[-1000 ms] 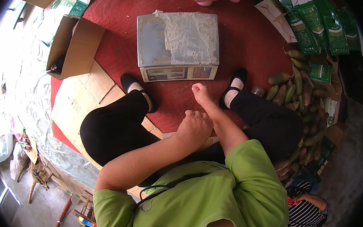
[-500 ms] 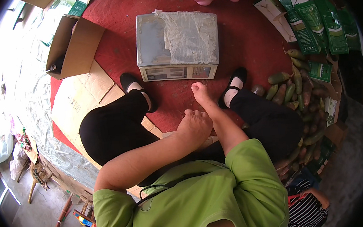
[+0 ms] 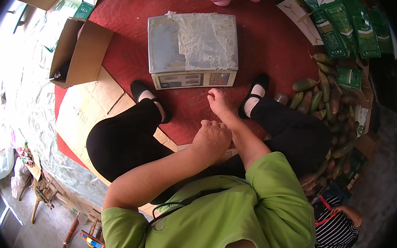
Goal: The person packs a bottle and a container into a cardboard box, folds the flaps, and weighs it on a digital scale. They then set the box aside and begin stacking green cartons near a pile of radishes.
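- The scale (image 3: pixel 192 50) is being supported on the red carpet (image 3: pixel 268 37), in front of the seated person and between and just beyond the two shoes (image 3: pixel 261 81); its display panel (image 3: pixel 182 80) is being turned toward the person, presumably so that it can be read from the seat.
- The top of the scale is being partly covered by a wrinkled, whitish film (image 3: pixel 207 41), perhaps as protection against wear.
- The right hand (image 3: pixel 218 100) is being held out just in front of the scale, with no contact being shown; its fingers are being loosely curled, the gap between them appearing narrow. No held thing is being shown, though the inside of the palm is being hidden.
- The left hand (image 3: pixel 212 138) is being laid across the right forearm (image 3: pixel 242 129), near the wrist, apparently for rest or support. Its knuckles are being turned upward and its fingers bent; the tips are being hidden, so how far open they are cannot be told.
- Loose vegetables (image 3: pixel 305 102) are being heaped beside the right leg (image 3: pixel 294 130), probably for easy reach; green cartons (image 3: pixel 338 26) are being stacked beyond them.
- A cardboard sheet (image 3: pixel 87 107) is being spread at the left, perhaps as floor cover.
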The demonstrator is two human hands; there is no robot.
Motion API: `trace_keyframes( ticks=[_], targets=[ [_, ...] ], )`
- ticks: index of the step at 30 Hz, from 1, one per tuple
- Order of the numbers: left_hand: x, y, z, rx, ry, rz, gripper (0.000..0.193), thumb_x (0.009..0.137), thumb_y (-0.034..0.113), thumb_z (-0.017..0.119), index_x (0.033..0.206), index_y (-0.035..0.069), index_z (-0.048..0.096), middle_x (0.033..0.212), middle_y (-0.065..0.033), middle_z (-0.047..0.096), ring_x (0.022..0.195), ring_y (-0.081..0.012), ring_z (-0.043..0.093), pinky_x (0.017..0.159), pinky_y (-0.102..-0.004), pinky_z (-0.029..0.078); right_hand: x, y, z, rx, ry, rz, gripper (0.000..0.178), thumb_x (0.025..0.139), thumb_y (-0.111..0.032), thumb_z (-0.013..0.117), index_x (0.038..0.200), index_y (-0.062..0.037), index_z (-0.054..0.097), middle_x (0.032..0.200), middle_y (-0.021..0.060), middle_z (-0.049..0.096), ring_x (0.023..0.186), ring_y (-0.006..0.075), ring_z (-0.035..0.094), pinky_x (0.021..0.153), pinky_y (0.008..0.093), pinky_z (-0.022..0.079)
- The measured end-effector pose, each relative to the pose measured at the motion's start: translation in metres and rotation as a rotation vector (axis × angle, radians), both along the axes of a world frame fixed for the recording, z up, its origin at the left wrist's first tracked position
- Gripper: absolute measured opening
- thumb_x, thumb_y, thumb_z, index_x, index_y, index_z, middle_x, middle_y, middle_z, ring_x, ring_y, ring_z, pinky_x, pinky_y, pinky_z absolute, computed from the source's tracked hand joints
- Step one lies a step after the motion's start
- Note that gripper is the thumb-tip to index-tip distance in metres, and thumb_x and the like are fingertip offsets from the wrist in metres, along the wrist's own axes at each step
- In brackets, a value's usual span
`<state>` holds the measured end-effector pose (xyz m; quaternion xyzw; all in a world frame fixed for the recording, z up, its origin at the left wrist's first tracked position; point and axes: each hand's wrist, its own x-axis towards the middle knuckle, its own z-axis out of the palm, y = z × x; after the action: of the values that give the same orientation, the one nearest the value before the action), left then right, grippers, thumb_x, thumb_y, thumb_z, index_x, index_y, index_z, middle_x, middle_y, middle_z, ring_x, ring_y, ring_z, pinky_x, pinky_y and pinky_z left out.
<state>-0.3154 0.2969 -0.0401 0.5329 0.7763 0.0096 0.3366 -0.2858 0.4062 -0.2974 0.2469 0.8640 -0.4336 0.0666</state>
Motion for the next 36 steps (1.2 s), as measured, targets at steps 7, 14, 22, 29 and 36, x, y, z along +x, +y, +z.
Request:
trace_keyframes(
  ticks=[7, 14, 22, 29, 36],
  targets=[
    [0.0, -0.002, -0.001, 0.06, 0.048, -0.004, 0.028, 0.074, 0.025, 0.062, 0.096, 0.009, 0.058, 0.087, -0.0052, 0.058, 0.081, -0.0202, 0.057, 0.068, -0.0349, 0.043, -0.003, -0.004, 0.009, 0.137, 0.06, 0.1, 0.027, 0.073, -0.011, 0.065, 0.099, -0.0059, 0.058, 0.131, 0.0149, 0.046, 0.114, 0.0336, 0.046, 0.099, 0.0435, 0.034],
    [0.001, -0.002, -0.001, 0.061, 0.055, -0.006, 0.027, 0.074, 0.025, 0.062, 0.096, 0.009, 0.058, 0.086, -0.0054, 0.057, 0.08, -0.0201, 0.057, 0.067, -0.0348, 0.043, -0.006, -0.003, 0.015, 0.063, 0.083, 0.067, 0.028, 0.075, -0.009, 0.063, 0.101, -0.0027, 0.055, 0.136, 0.0167, 0.039, 0.118, 0.0355, 0.043, 0.097, 0.0393, 0.038],
    [0.001, -0.003, -0.001, 0.058, 0.065, -0.012, 0.026, 0.076, 0.025, 0.06, 0.096, 0.009, 0.057, 0.087, -0.0057, 0.057, 0.08, -0.0203, 0.057, 0.067, -0.0348, 0.043, -0.005, -0.003, 0.007, 0.055, 0.08, 0.035, 0.027, 0.075, -0.009, 0.063, 0.1, -0.0026, 0.055, 0.137, 0.0176, 0.037, 0.118, 0.0353, 0.044, 0.096, 0.039, 0.039],
    [0.001, -0.002, -0.003, 0.04, 0.055, -0.013, 0.026, 0.076, 0.024, 0.059, 0.098, 0.01, 0.057, 0.088, -0.0058, 0.057, 0.08, -0.0204, 0.057, 0.067, -0.0348, 0.042, -0.009, -0.002, 0.011, 0.082, 0.059, 0.034, 0.027, 0.075, -0.01, 0.063, 0.1, -0.0032, 0.056, 0.138, 0.0167, 0.037, 0.117, 0.035, 0.044, 0.096, 0.0391, 0.039],
    [0.0, -0.003, -0.002, 0.029, 0.035, -0.008, 0.027, 0.077, 0.024, 0.058, 0.1, 0.01, 0.056, 0.089, -0.0064, 0.056, 0.082, -0.0209, 0.056, 0.07, -0.0355, 0.042, -0.011, -0.003, 0.01, 0.068, 0.028, 0.008, 0.027, 0.077, -0.014, 0.062, 0.101, -0.0044, 0.056, 0.137, 0.0149, 0.039, 0.116, 0.0348, 0.045, 0.095, 0.0396, 0.04]
  ],
)
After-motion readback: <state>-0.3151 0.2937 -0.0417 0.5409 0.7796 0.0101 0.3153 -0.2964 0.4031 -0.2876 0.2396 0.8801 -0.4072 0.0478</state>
